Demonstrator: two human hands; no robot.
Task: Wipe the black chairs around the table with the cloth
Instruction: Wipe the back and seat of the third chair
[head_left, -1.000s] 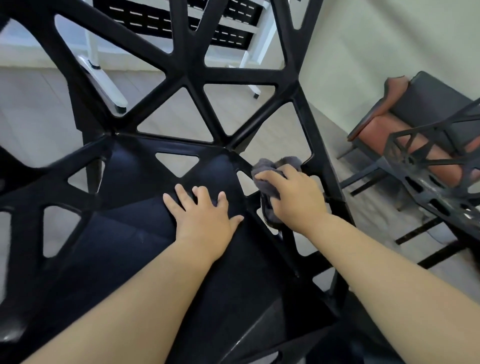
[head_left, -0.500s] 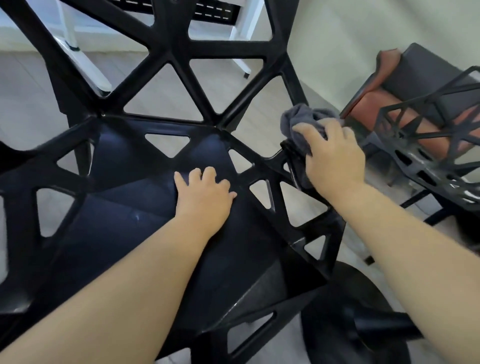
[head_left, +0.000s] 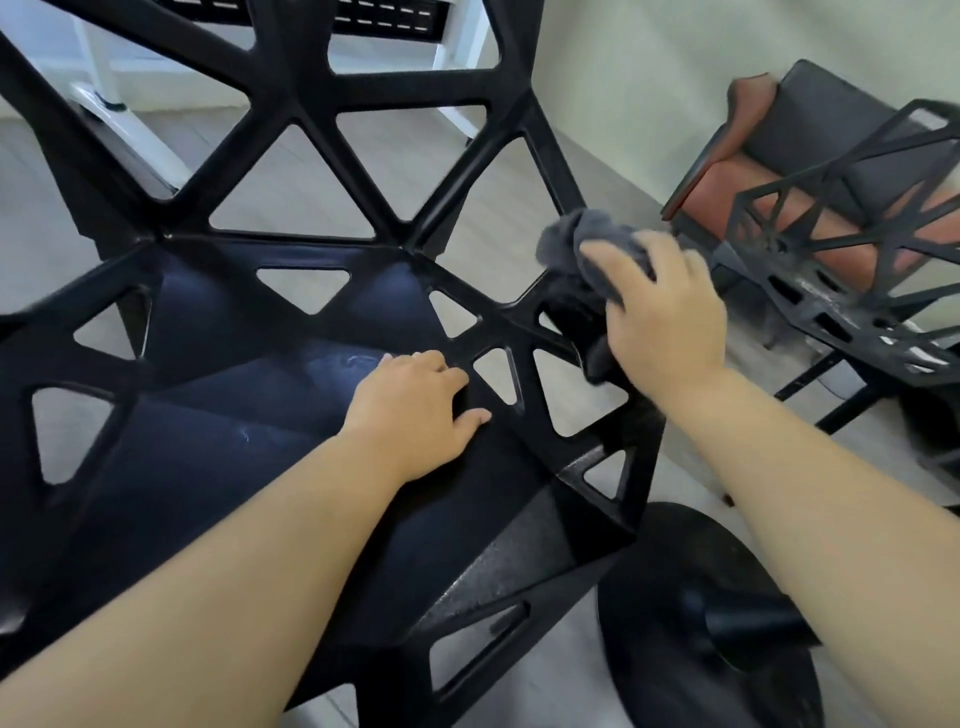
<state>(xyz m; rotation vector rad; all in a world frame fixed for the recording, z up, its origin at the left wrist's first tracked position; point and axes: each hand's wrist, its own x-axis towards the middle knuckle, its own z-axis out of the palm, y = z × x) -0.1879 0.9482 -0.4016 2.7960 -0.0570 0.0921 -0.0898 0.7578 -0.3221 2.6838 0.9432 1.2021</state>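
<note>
A black chair (head_left: 218, 426) with a lattice of triangular holes fills the view in front of me. My left hand (head_left: 415, 410) rests flat on its seat, fingers loosely curled, holding nothing. My right hand (head_left: 660, 317) presses a grey cloth (head_left: 582, 241) against the top of the chair's right side frame. The cloth bunches up past my fingers and hangs down the outside of the frame. A second black lattice chair (head_left: 852, 249) stands at the right.
A black round table base (head_left: 711, 618) sits on the floor at the lower right. Behind the second chair is a brown and grey cushioned seat (head_left: 779, 156) by the wall. White furniture legs (head_left: 130, 130) stand at the top left.
My right hand has slid the cloth from the inner rear corner of the seat outward and up along the right side frame. My left hand has curled its fingers slightly on the seat.
</note>
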